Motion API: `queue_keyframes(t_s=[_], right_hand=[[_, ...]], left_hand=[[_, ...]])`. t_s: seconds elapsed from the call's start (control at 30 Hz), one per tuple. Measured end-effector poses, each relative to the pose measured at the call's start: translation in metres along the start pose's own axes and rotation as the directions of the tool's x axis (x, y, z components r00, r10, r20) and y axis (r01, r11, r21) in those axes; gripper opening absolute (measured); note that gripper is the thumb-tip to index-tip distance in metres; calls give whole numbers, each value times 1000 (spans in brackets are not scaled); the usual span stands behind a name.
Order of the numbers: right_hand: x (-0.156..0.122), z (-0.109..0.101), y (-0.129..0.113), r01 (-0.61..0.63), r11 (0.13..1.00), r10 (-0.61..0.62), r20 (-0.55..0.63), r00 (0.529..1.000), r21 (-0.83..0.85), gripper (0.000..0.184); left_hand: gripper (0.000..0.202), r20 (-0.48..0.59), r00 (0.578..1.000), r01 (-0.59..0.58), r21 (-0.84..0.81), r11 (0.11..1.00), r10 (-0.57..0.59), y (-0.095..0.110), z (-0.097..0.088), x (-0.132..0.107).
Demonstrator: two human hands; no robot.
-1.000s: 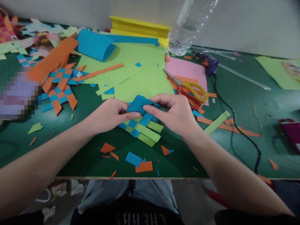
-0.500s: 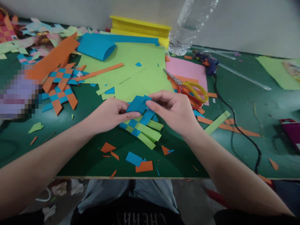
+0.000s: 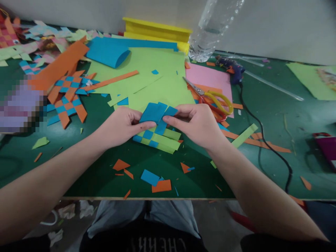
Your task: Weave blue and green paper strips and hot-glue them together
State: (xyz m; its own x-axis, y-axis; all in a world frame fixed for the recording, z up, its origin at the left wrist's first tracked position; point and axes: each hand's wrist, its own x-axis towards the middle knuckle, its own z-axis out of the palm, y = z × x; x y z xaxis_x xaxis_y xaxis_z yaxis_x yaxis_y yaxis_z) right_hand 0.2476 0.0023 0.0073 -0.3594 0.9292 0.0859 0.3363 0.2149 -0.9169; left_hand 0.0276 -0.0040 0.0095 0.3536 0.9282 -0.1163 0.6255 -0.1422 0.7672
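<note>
A small woven mat of blue and light-green paper strips (image 3: 157, 138) is held just above the green table (image 3: 105, 175) in front of me. My left hand (image 3: 122, 126) pinches its left side, thumb on the folded-up blue strips (image 3: 154, 112). My right hand (image 3: 198, 124) pinches the same blue strips from the right, fingers curled. The green strip ends stick out toward me and to the right. Both hands are closed on the paper.
Scissors with yellow and red handles (image 3: 214, 99) lie on pink paper (image 3: 210, 78) behind my right hand. A glue gun (image 3: 232, 70) with a black cord (image 3: 265, 140), a plastic bottle (image 3: 210, 31), coloured sheets, orange-blue woven mats (image 3: 67, 99) and paper scraps lie around.
The woven mat has turned flatter and shifted slightly away from me. The blue strips are spread wider, and my right hand has dropped a little to pinch them.
</note>
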Motion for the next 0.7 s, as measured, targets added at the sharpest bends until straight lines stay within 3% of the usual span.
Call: queue_keyframes(t_s=[0.4,0.6,0.7], right_hand=[[0,1,-3,7,999,-6,14,1000,-35,33],[2,1,0,-14,997,12,39,999,74,33],[3,0,0,-39,999,38,80,996,16,36]], left_hand=[[41,20,1000,15,-63,998,-13,2,0,-1],[41,-63,998,-7,-86,996,2,0,-1,-3],[44,-85,996,-15,-99,995,6,0,-3,-4]])
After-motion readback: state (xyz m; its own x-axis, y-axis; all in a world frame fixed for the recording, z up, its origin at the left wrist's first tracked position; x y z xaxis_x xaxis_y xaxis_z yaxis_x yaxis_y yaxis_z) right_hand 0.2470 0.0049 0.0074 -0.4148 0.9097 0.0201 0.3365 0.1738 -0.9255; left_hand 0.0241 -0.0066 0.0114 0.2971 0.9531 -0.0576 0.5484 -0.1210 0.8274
